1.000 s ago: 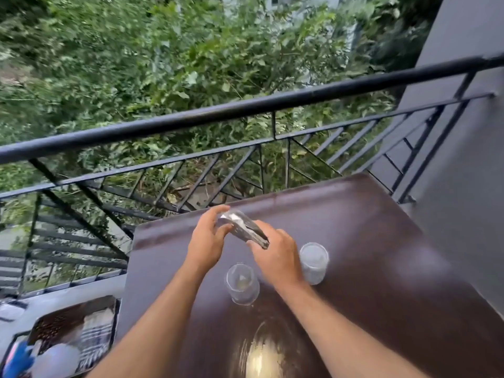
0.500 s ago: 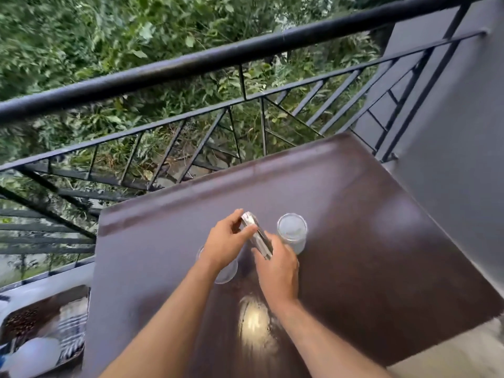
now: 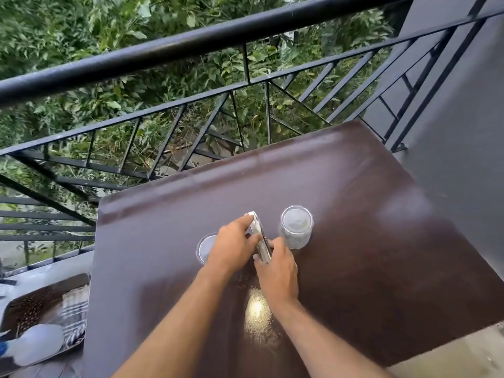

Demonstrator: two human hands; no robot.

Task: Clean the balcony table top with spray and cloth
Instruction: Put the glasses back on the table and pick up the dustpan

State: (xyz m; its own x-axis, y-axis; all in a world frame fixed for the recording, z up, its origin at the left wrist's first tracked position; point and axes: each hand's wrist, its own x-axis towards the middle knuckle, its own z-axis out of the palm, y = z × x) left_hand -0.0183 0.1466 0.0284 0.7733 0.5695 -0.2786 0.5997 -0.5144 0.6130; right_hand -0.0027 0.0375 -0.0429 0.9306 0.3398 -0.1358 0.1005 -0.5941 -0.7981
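Note:
A dark brown table top [image 3: 354, 255] fills the middle of the view. My left hand [image 3: 231, 246] and my right hand [image 3: 275, 268] together hold a flat silvery object [image 3: 259, 238] on edge, just above the table. A clear glass [image 3: 296, 227] stands right of the hands. A second clear glass [image 3: 206, 248] stands left, partly hidden by my left hand. A white spray bottle [image 3: 35, 347] and a striped cloth [image 3: 75, 315] lie on a tray at the lower left.
A black metal railing [image 3: 191, 45] runs along the table's far edge, with green foliage beyond. A grey wall [image 3: 463, 159] borders the right side. The dark tray [image 3: 32, 304] sits lower, left of the table. A bright reflection [image 3: 256, 312] shines near my wrists.
Both hands have lowered the silvery object from above the glasses down close to the table between them. The camera has tilted downward.

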